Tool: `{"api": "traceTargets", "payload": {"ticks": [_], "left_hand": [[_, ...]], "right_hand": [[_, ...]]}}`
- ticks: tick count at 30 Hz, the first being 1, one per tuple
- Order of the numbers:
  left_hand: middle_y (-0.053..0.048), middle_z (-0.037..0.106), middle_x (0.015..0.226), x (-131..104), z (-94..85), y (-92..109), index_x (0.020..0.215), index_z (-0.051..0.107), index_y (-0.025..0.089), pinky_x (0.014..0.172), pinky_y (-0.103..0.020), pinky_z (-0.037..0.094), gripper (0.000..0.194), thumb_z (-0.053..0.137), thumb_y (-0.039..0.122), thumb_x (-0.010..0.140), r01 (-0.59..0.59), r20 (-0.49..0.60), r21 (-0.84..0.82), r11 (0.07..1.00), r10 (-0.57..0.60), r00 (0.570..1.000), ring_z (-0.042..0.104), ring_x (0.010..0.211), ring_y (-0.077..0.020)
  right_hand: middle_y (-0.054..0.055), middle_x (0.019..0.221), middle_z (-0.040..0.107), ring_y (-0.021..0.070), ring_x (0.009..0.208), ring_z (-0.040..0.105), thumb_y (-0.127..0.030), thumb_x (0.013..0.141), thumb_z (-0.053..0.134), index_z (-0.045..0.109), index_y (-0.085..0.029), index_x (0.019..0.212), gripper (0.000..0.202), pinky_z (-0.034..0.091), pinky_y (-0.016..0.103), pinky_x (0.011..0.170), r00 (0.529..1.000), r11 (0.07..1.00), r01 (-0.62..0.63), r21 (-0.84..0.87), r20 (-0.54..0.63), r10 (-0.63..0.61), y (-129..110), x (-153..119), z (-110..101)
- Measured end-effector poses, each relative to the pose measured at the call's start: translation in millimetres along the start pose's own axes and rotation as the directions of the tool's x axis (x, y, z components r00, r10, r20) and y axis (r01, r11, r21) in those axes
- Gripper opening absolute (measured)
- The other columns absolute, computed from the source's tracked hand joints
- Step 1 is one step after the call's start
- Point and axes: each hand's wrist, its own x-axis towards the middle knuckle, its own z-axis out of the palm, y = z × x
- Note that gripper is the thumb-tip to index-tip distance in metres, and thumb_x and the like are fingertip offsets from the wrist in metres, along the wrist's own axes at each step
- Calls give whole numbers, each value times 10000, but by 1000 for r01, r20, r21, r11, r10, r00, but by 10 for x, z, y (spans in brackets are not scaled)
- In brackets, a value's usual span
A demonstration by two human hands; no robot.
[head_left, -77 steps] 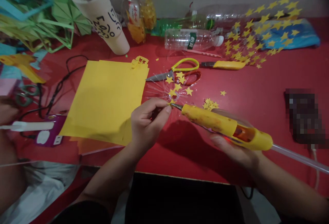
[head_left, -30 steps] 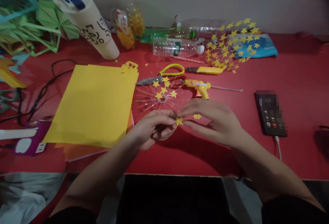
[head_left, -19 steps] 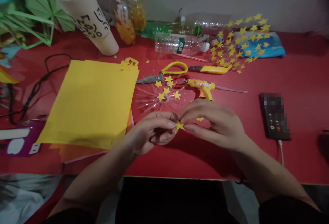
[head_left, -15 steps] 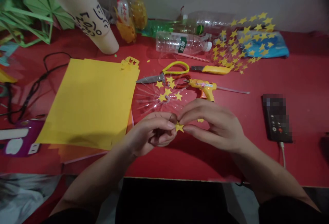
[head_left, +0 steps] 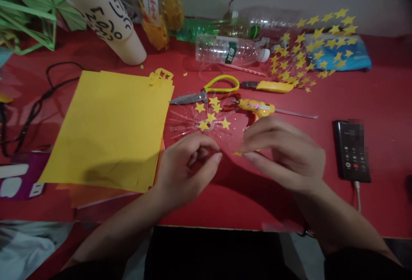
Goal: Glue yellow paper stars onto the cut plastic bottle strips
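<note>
My right hand (head_left: pixel 283 153) pinches a small yellow paper star (head_left: pixel 237 154) between thumb and fingertips, seen nearly edge-on. To its left, my left hand (head_left: pixel 189 168) is curled, thumb and forefinger tips close together; I cannot make out whether anything is between them. Just beyond the hands lies a clear plastic piece cut into a fan of strips (head_left: pixel 183 119), with several yellow stars (head_left: pixel 210 118) on its middle. A yellow hot glue gun (head_left: pixel 255 106) with a glue stick at its back lies beyond my right hand, partly covered by it.
Yellow paper sheets (head_left: pixel 112 130) lie at left. Scissors (head_left: pixel 222 83) and a yellow utility knife (head_left: pixel 275 86) lie beyond the strips. Behind are plastic bottles (head_left: pixel 225 50), a tall white cup (head_left: pixel 109 18) and a star-covered cluster (head_left: pixel 301 63). A phone (head_left: pixel 350 151) with a cable lies right.
My hands have moved apart. The star, held between both hands before, has gone to the right with my right hand; my left hand has let go of it.
</note>
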Motion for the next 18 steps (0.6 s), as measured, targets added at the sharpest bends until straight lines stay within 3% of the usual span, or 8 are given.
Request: {"api": "traceTargets", "payload": {"ticks": [2,4,6,10,15,18], "left_hand": [[-44,586,803,-7,5,-34,856,676,243,750,-358,458,109,687,251,748,-218,-197,338,915,295,935,556,772,-182],[-92,588,1018,17,19,-95,935,691,268,904,-454,413,190,708,245,748,-300,-233,555,776,491,840,555,961,-252],[-116,549,1166,59,41,-163,1003,689,274,962,-495,373,249,703,231,758,-319,-202,675,666,582,787,516,1079,-297],[-113,524,1256,130,79,-261,1052,674,258,974,-491,362,284,665,183,779,-342,-129,770,539,656,744,476,1135,-307],[-84,508,1299,147,106,-332,1080,669,259,980,-468,364,350,639,118,760,-408,-100,751,518,701,706,488,1148,-278],[-66,519,1305,140,109,-355,1076,672,295,972,-478,379,379,646,108,747,-396,-125,695,600,643,756,467,1197,-295]], "right_hand": [[22,809,645,146,767,619,-131,864,580,635,-222,850,107,514,296,674,1000,992,-1,-123,-27,-2,4,7,-36],[19,799,643,149,768,609,-127,862,578,633,-227,848,116,501,297,671,1000,978,7,-210,-19,-11,24,15,-39],[20,789,636,148,757,591,-133,869,566,628,-219,843,110,483,294,665,999,963,33,-267,8,-33,58,20,-8],[23,766,611,144,705,536,-143,873,562,631,-193,827,97,435,298,641,995,920,104,-378,45,-94,138,13,92],[18,748,597,147,693,510,-141,865,569,627,-193,820,90,417,302,631,993,902,115,-417,55,-102,178,0,133],[11,751,597,141,694,514,-146,871,559,617,-209,829,96,431,294,634,995,919,97,-381,60,-80,159,8,106]]}}
